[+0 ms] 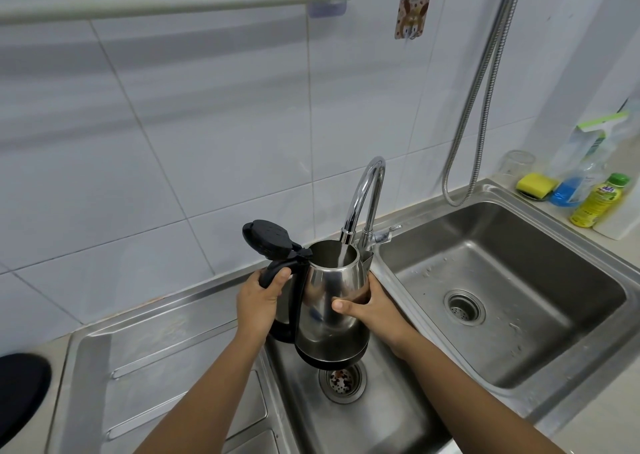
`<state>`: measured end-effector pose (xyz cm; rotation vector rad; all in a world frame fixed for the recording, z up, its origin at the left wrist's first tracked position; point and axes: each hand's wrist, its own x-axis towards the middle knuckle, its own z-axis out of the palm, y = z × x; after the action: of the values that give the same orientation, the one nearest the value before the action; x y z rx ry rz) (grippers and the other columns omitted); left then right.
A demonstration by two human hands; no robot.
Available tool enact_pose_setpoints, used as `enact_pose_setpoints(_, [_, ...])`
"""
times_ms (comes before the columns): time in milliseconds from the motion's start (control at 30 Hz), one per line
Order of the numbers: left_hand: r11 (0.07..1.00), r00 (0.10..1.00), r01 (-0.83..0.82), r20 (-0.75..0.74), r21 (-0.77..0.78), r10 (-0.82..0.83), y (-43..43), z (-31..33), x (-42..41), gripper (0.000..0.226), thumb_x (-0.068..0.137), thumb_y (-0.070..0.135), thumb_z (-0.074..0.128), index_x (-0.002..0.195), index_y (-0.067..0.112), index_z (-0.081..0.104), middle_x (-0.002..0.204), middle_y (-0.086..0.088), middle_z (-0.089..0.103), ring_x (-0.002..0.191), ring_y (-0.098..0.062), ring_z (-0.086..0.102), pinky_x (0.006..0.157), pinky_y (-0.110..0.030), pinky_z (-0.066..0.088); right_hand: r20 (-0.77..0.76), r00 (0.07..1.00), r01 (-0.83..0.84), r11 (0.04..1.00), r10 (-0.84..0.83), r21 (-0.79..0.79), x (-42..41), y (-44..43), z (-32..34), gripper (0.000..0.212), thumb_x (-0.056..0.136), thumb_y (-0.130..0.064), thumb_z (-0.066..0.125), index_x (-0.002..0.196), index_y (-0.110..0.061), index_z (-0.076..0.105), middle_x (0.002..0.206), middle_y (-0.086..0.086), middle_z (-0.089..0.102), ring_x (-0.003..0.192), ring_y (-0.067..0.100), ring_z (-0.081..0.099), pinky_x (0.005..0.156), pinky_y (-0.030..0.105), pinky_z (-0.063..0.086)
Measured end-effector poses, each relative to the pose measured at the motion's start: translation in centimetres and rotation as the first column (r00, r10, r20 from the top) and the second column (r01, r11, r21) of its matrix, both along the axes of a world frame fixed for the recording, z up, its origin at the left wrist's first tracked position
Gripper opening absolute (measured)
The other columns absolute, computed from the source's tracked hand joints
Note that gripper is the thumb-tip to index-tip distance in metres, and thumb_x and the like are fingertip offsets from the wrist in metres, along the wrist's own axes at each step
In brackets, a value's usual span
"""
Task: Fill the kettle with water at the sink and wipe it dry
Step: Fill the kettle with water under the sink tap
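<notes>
Currently the polished steel kettle with black handle (330,301) is held under the curved chrome tap (365,197), above the drain of the left steel sink basin (363,429). Its black hinged lid (268,237) is flipped open and a thin stream is received inside; the water level cannot be seen. The handle is wrapped by the left hand (258,303), fingers closed; the body is steadied by the right hand (372,309), fingers pressed against steel. Overfilling could be caused by inattention, slipping by wet metal.
</notes>
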<state>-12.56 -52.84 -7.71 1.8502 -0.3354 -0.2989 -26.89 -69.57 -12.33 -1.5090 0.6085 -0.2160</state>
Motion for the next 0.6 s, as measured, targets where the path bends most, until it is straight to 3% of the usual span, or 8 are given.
enact_pose_setpoints(133, [1.000,1.000,0.005,0.004,0.006,-0.005,0.04,-0.22,0.02,0.048,0.061,0.073,0.052,0.078,0.030,0.058,0.074,-0.003,0.068,0.074,-0.018,0.064,0.067,-0.031,0.045,-0.001,1.000,0.004,1.000,-0.004,-0.002,-0.12,0.11,0.09,0.115,0.052,-0.053,0.099,0.150,-0.032,0.042,0.134,-0.007,0.070,0.127,0.016,0.065,0.116,0.047,0.046])
enact_pose_setpoints(267, [1.000,1.000,0.002,-0.009,0.024,-0.002,-0.15,-0.37,0.09,0.022,0.084,0.049,0.062,0.081,0.027,0.058,0.076,-0.002,0.067,0.078,-0.021,0.065,0.064,-0.027,0.043,-0.002,1.000,0.003,1.000,-0.003,0.001,-0.09,0.01,0.08,0.117,0.054,-0.052,0.099,0.152,-0.030,0.040,0.133,-0.008,0.071,0.127,0.016,0.065,0.117,0.047,0.045])
enact_pose_setpoints(400, [1.000,1.000,0.001,-0.011,0.021,-0.001,-0.24,-0.09,-0.03,0.020,0.085,0.046,0.061,0.079,0.028,0.057,0.075,-0.003,0.066,0.074,-0.016,0.062,0.062,-0.024,0.041,-0.006,1.000,0.008,1.000,-0.008,0.003,0.00,0.02,0.11,0.123,0.049,-0.057,0.098,0.153,-0.030,0.040,0.132,-0.008,0.072,0.126,0.015,0.066,0.116,0.047,0.046])
enact_pose_setpoints(600, [0.999,1.000,0.002,-0.003,0.041,-0.002,-0.26,-0.32,0.07,0.020,0.085,0.047,0.061,0.077,0.030,0.056,0.076,0.000,0.066,0.077,-0.018,0.064,0.063,-0.025,0.042,-0.009,1.000,0.007,1.000,-0.007,0.006,-0.02,0.02,0.03,0.109,0.056,-0.047,0.098,0.149,-0.030,0.044,0.128,-0.010,0.074,0.124,0.012,0.067,0.116,0.045,0.047])
